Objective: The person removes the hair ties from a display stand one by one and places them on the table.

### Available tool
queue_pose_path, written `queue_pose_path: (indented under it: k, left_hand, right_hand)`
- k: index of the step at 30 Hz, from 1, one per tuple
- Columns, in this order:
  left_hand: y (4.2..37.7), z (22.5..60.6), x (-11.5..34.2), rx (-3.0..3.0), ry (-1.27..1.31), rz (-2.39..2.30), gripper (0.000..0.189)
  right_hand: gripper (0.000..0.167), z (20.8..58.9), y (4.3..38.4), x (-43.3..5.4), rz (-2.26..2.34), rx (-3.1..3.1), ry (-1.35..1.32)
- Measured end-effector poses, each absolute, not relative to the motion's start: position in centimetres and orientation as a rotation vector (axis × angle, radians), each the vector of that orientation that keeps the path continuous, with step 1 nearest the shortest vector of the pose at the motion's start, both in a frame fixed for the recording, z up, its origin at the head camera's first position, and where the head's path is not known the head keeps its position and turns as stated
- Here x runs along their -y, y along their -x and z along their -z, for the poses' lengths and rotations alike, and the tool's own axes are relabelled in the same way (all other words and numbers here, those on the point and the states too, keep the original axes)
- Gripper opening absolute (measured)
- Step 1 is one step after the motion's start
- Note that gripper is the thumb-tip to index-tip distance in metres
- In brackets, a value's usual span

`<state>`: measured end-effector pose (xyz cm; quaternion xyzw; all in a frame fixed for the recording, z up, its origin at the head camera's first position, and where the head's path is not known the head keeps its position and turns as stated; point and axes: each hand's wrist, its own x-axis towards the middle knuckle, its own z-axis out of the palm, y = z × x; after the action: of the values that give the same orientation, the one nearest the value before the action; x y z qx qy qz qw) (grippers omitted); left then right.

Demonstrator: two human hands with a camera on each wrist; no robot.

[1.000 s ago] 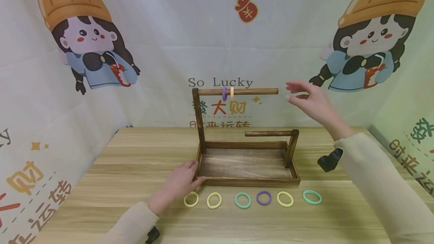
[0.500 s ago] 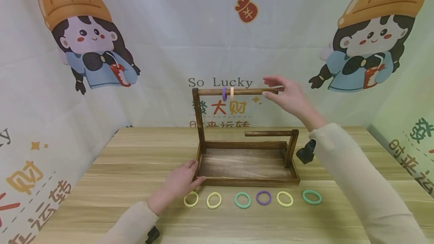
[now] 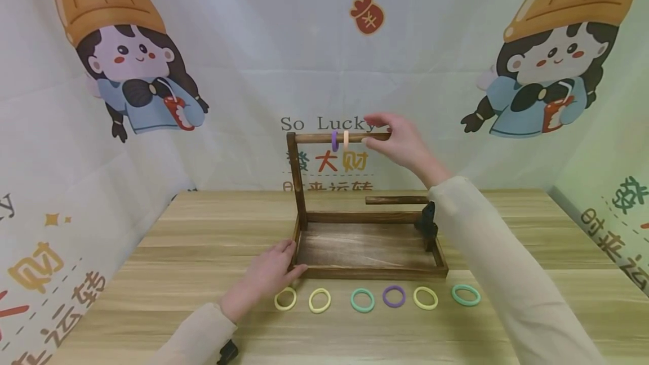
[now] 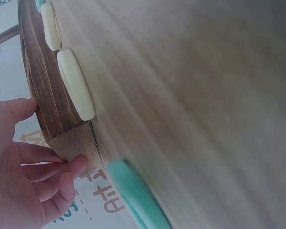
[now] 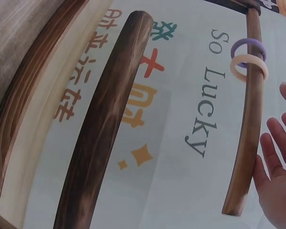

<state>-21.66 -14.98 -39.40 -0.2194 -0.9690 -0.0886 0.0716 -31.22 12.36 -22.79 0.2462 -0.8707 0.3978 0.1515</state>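
Note:
A dark wooden rack (image 3: 370,272) with a tray base stands on the table. My left hand (image 3: 269,269) grips its front left corner, the thumb at the front wall and fingers at the end, as the left wrist view shows (image 4: 38,176). On the upper rod (image 3: 314,138) hang a purple ring (image 3: 335,141) and a peach ring (image 3: 346,140), side by side. My right hand (image 3: 400,139) is around the rod's free end, its thumb and fingers apart, just right of the peach ring. In the right wrist view its fingers (image 5: 276,152) lie beside the rod, holding no ring.
In front of the rack lies a row of loose rings: yellow (image 3: 320,301), green (image 3: 362,300), purple (image 3: 394,296), another yellow (image 3: 425,298) and another green (image 3: 466,295). A lower rod (image 3: 395,200) points left from the rack's right post. A printed cloth (image 3: 243,72) hangs behind.
My right hand has moved left from beyond the upper rod's free end, along the rod, to near the peach ring. My left hand and the rings have stayed put.

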Motion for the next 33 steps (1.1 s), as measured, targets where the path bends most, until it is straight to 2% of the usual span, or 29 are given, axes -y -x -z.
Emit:
queue_pose_path:
  k: [20,33]
  left_hand:
    - [21.6,39.3,15.0,2.916,0.662,0.268,0.06]
    - [21.8,39.6,15.1,2.891,0.653,0.233,0.06]
  right_hand:
    - [0.054,23.2,32.5,-9.8,-0.865,2.584,-0.786]
    - [0.057,23.1,32.6,-8.9,-0.667,2.684,-0.679]
